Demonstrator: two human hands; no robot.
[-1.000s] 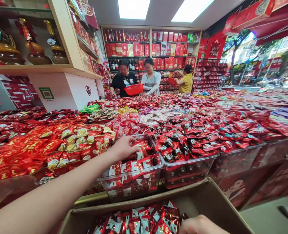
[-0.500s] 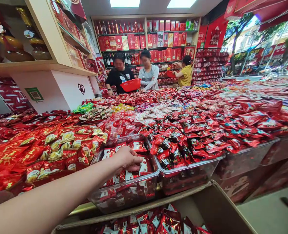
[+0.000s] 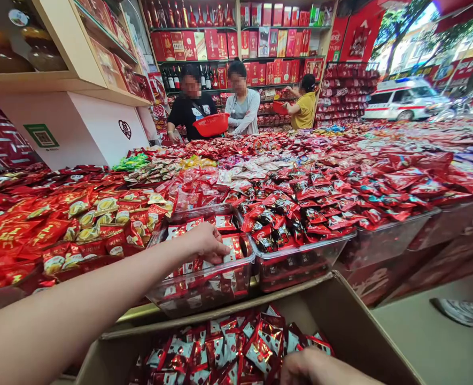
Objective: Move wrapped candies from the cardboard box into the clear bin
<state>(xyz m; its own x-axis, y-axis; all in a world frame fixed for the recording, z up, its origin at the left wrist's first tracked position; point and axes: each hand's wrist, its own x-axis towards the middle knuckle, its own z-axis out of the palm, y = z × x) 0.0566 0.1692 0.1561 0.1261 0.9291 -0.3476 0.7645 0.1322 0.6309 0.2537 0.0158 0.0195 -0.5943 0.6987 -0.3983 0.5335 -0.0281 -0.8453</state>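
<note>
My left hand point(image 3: 210, 245) reaches into a clear plastic bin point(image 3: 210, 278) of small red-and-white candy packets. Its thumb and fingers are closed on a candy packet point(image 3: 233, 248) near the bin's right side; the fingertips are partly hidden. At the bottom edge, my right hand point(image 3: 314, 366) is in an open cardboard box point(image 3: 356, 315), touching loose packets point(image 3: 260, 347) of the same red-and-white kind. Its fingers point down and are mostly hidden, so their grip does not show.
Right of the bin stands another clear bin point(image 3: 304, 262) of red-and-black packets. Durian-labelled packets point(image 3: 95, 219) are heaped on the left. Behind the long candy display, a person in black point(image 3: 186, 115), one in grey point(image 3: 246, 109) and one in yellow point(image 3: 305, 112) stand by shelves.
My right hand has come into view in the cardboard box. My left hand stays in the bin, fingers lower among the packets. The view has tilted down, and a white van appears outside.
</note>
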